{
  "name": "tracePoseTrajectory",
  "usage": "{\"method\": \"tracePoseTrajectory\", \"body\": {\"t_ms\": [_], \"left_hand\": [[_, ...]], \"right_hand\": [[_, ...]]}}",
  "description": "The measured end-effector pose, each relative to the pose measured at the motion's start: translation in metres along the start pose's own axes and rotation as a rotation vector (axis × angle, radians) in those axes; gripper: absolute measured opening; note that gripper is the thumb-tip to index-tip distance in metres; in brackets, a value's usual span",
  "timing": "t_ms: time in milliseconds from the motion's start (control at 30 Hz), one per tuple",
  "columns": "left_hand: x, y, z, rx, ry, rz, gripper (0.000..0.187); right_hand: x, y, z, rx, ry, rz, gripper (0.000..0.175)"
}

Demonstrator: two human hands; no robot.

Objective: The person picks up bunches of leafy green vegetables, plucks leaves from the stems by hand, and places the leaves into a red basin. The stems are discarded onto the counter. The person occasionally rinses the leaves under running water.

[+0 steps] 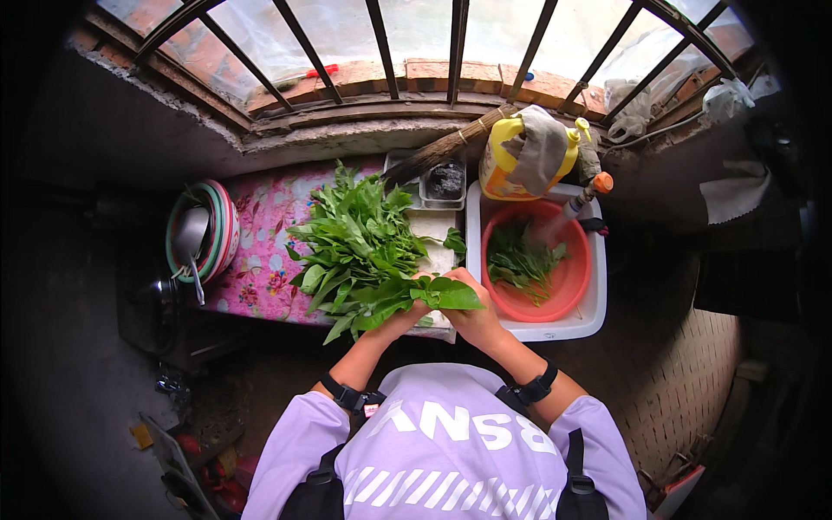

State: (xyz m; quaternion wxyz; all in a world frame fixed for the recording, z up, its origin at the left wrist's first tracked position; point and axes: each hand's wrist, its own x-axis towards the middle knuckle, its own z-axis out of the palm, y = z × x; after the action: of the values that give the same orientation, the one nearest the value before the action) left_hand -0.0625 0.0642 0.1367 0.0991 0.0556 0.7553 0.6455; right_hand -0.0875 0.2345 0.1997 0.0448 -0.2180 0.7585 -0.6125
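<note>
My left hand (404,320) grips a bunch of leafy green stems (376,305) whose leaves spread out to its left. Close beside it, my right hand (478,321) is closed on a leafy sprig (455,294), its broad leaf lying over the fingers. Both hands meet above the near end of a pale board (434,244). A large heap of leafy greens (364,224) lies just beyond my left hand. To the right, water runs from a tap with an orange cap (603,182) into a red plastic basin (580,286) holding more greens (523,260). The fingertips are partly hidden by leaves.
The red basin sits in a white sink (552,333). Behind it stands a yellow jug (497,149) draped with a grey cloth (539,146). A straw brush (455,140) leans across clear plastic containers (443,188). Stacked bowls (224,250) with a metal ladle (190,234) stand left on a floral tablecloth (266,227).
</note>
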Motion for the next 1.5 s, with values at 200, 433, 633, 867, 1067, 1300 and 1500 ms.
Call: {"method": "tracePoseTrajectory", "body": {"t_ms": [200,433,633,867,1067,1300,1500], "left_hand": [[0.005,0.011,0.001,0.028,-0.074,0.07,0.015],[0.002,0.032,-0.002,-0.653,-0.256,-0.209,0.016],[0.0,0.034,0.008,-0.316,0.02,-0.063,0.014],[0.007,0.014,0.013,-0.488,0.088,-0.12,0.016],[0.005,0.019,0.009,-0.069,0.049,0.149,0.023],[-0.006,0.038,0.013,-0.177,0.001,-0.011,0.023],[-0.006,0.034,0.025,-0.351,0.168,-0.104,0.02]], "right_hand": [[-0.005,-0.001,-0.015,-0.037,-0.004,-0.093,0.028],[-0.005,-0.001,-0.026,-0.115,-0.072,-0.031,0.03],[-0.01,-0.002,-0.032,-0.087,-0.012,0.025,0.036],[-0.013,-0.016,-0.033,0.874,0.062,0.677,0.032],[-0.008,-0.018,-0.038,0.805,0.091,0.646,0.029],[-0.012,-0.003,-0.035,0.629,0.074,0.572,0.021],[-0.015,-0.011,-0.033,0.718,0.099,0.668,0.022]]}}
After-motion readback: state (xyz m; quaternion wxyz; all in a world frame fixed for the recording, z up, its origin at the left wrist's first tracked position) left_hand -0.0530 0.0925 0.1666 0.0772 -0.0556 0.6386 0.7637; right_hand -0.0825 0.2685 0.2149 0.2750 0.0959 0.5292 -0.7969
